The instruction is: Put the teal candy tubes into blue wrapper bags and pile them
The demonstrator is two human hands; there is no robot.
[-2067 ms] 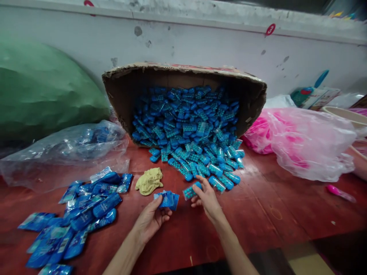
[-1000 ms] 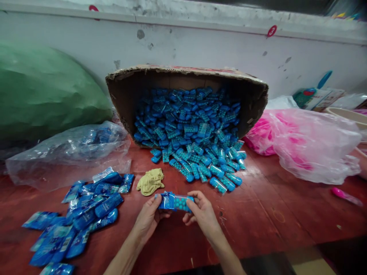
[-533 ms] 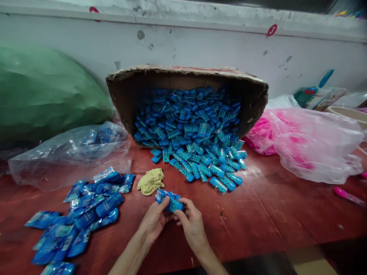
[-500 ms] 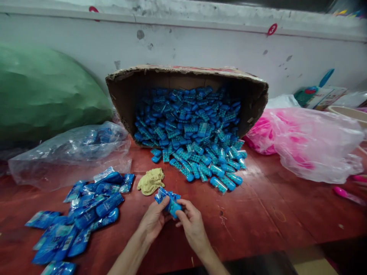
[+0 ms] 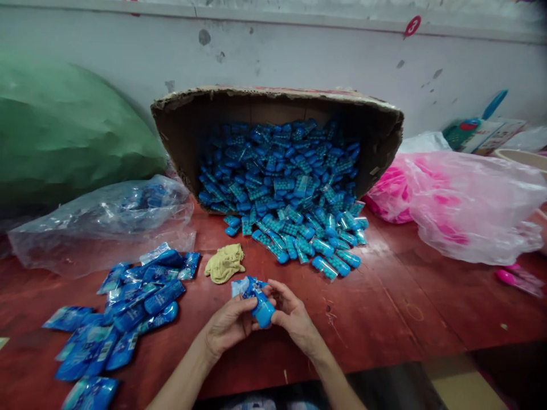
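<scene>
Above the table's front part, my left hand (image 5: 234, 322) grips a small blue container in a printed sleeve (image 5: 263, 311), with the thumb pressed on its face. My right hand (image 5: 294, 319) closes on its right side, thumb at the lower edge and fingers curled near the top. Glossy printed film bunches at the container's upper end. Just beyond lies a crumpled yellow-green cloth (image 5: 224, 263). To the left is a loose pile of blue printed packets (image 5: 132, 310). Past the cloth, many blue containers with dotted clear fronts (image 5: 290, 222) spill from a cardboard box (image 5: 170, 149) lying on its side.
A clear plastic bag (image 5: 102, 219) with blue packets inside lies at the left, before a large green sack (image 5: 72, 131). On the right sit a translucent bag of pink items (image 5: 461, 199) and loose pink pieces (image 5: 508, 279). The red table (image 5: 384, 319) ends at a front edge.
The printed film now covers more of the container's face, where a dotted teal side showed before. My right fingers have shifted along its side. The camera view has tilted slightly.
</scene>
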